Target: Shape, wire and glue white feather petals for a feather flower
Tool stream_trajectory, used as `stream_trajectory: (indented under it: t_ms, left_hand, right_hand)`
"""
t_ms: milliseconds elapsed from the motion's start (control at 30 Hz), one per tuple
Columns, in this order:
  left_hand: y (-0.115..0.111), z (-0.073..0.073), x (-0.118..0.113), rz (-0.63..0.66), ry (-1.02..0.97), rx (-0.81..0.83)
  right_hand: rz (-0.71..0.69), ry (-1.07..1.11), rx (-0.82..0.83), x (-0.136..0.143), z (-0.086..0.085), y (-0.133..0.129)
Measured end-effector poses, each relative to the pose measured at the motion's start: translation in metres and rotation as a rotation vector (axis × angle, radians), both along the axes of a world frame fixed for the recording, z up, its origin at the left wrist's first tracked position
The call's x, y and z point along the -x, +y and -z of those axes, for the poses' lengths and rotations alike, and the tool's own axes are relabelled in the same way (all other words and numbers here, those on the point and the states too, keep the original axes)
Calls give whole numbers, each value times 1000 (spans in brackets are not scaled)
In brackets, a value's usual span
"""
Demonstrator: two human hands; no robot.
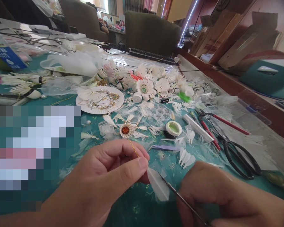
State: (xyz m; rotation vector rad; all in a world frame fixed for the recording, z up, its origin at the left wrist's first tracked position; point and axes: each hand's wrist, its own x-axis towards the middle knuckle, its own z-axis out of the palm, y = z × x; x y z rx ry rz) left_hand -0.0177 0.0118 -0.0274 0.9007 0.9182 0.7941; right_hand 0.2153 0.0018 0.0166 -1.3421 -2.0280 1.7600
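My left hand (115, 173) is closed in a pinch between thumb and forefinger on a white feather (159, 184), which points down to the right. A twisted gold wire (133, 148) also runs into these fingers. Its far end leads up to a flower-like ornament (125, 130) with an amber centre and pearly petals. My right hand (208, 192) is closed around slim metal tweezers (183, 199). Their tip meets the feather's upper right edge; whether it grips the feather I cannot tell. Part of the right hand's fingers is hidden below the frame.
Behind the hands lie a white plate (81, 105) with wired beads, piled shuttlecocks (144, 90) and loose feathers (186, 158). Right of these are red-handled pliers (229, 123), black-handled cutters (238, 157) and a small pot (174, 128) of green paste. A blurred patch covers the left side.
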Motion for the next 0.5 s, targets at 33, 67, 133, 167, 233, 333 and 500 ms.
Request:
stream_trajectory:
  t_ms: [33,67,133,167,233,333,500]
  left_hand:
    - [0,0,0,-1,2,-1]
    - [0,-1,0,-2,3,-6]
    - [0,-1,-1,-6,7,-13]
    - [1,-2,-1,-5,3,-17]
    - [1,-2,-2,-5,-2,-15]
    - [2,-1,-2,-14,11,-16]
    - [0,-1,2,7,40,-37]
  right_hand:
    - [1,1,5,-1,0,-2]
    - [2,1,10,-2,0,-4]
    - [4,0,17,-6,0,-8]
    - [8,-3,17,-8,0,-10]
    - [9,-4,21,-11,-1,-13]
    - [14,9,28,-13,-1,-14]
    - [3,3,36,-10,0,-14]
